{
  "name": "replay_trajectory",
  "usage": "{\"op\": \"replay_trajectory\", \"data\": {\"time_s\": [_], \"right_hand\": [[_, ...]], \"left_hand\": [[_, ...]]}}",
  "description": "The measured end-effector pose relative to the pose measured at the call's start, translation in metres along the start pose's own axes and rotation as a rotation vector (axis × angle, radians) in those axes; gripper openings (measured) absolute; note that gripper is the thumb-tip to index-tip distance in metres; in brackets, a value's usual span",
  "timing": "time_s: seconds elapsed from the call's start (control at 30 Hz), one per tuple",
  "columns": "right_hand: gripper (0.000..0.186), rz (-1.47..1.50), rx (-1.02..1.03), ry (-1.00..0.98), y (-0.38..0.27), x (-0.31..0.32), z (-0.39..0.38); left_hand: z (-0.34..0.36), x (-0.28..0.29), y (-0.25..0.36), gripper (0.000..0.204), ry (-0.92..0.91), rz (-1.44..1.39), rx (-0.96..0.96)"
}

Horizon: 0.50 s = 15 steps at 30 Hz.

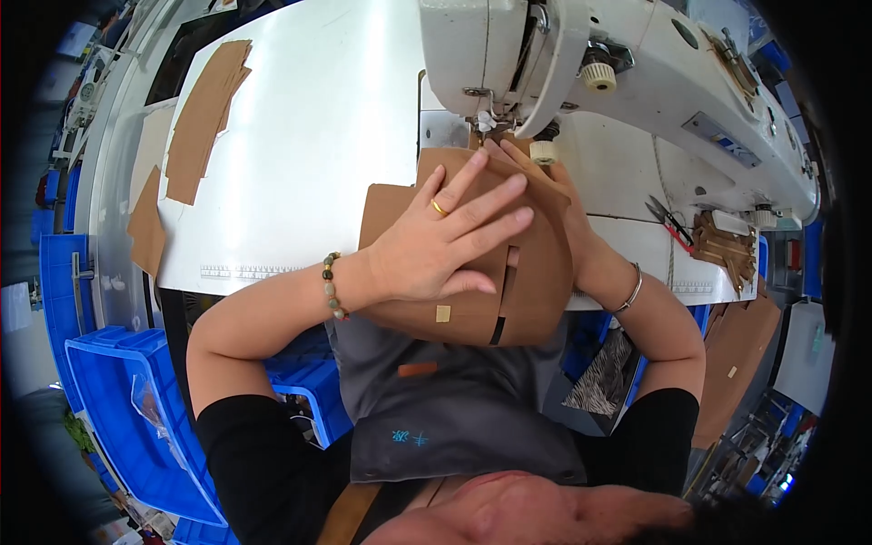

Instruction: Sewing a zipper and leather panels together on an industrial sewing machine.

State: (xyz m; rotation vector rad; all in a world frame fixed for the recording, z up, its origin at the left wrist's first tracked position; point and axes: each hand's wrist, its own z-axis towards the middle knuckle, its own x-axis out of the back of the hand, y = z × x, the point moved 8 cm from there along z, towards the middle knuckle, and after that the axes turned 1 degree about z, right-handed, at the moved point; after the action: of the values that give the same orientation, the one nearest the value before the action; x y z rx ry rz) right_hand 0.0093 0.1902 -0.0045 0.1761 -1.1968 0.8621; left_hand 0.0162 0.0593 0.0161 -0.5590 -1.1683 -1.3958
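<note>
My left hand lies spread on a large brown piece, with a ring on one finger. The piece has a long slit and a small pale patch, and sits at the front of a white sewing machine, reaching up to its presser foot. My right hand grips the piece's right side, its fingertips close to the needle area. Part of that hand is hidden by the piece; a bit of skin shows through the slit.
Brown cut pieces lie on the left of the white table. At right are red-handled scissors, a small brown heap and hanging brown panels. Blue crates stand below left and under the table.
</note>
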Motion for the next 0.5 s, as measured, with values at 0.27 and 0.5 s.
{"op": "replay_trajectory", "data": {"time_s": [0.27, 0.5], "right_hand": [[0.073, 0.651, -0.204, 0.018, 0.016, -0.017, -0.011], [0.070, 0.120, -0.043, 0.022, 0.010, -0.019, -0.012]], "left_hand": [[0.021, -0.015, 0.008, 0.092, -0.095, 0.047, 0.135], [0.031, -0.026, 0.025, 0.077, -0.036, 0.137, -0.040]]}}
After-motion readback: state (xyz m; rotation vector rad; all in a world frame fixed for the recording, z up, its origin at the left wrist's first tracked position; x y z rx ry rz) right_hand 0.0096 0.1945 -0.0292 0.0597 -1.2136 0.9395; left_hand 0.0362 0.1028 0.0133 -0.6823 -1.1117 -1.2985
